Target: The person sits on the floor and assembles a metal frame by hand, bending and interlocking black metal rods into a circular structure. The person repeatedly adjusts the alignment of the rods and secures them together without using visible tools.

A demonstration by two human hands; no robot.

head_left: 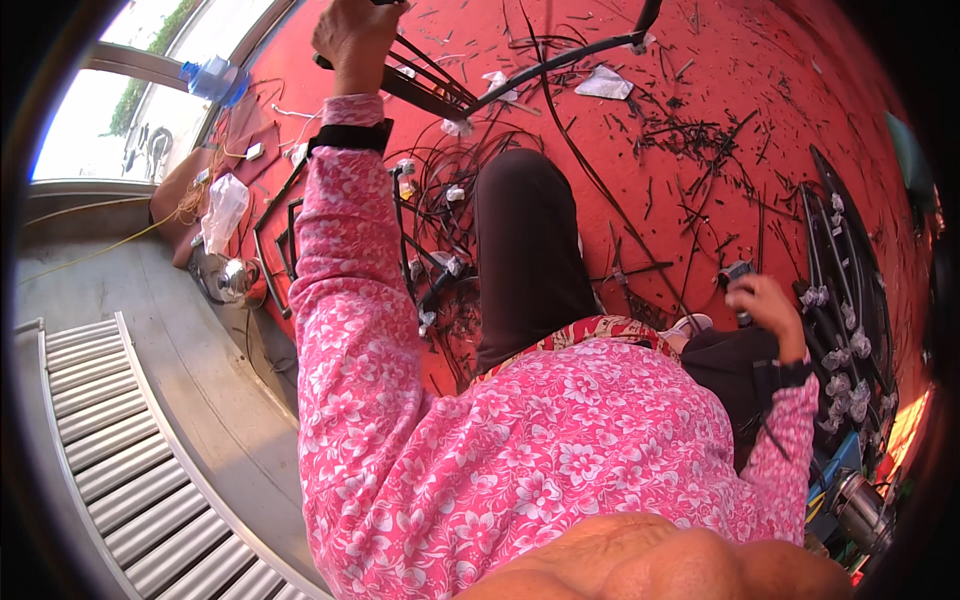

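Observation:
My left hand (355, 40) is raised at the upper edge, its fingers closed round something black that is partly cut off by the picture's edge. Just beyond that wrist, a wide black strip (430, 98) and thinner ones run to the right. They meet a long bent black tube (545, 70), which has clear plastic wrapped round its bend. Low on the right, the fingers of my right hand (768, 305) curl round a small dark grey tool (738, 272); its exact kind is hard to make out. My knee (525, 230) rises between the two arms.
Black scraps (700, 140) and tangled thin strips (450, 190) litter the red floor (620, 150). Long curved black strips with plastic-wrapped ends (850, 290) lie at the right. At left are a blue water bottle (215, 80), a clear bag (225, 210) and a slatted metal rack (120, 420).

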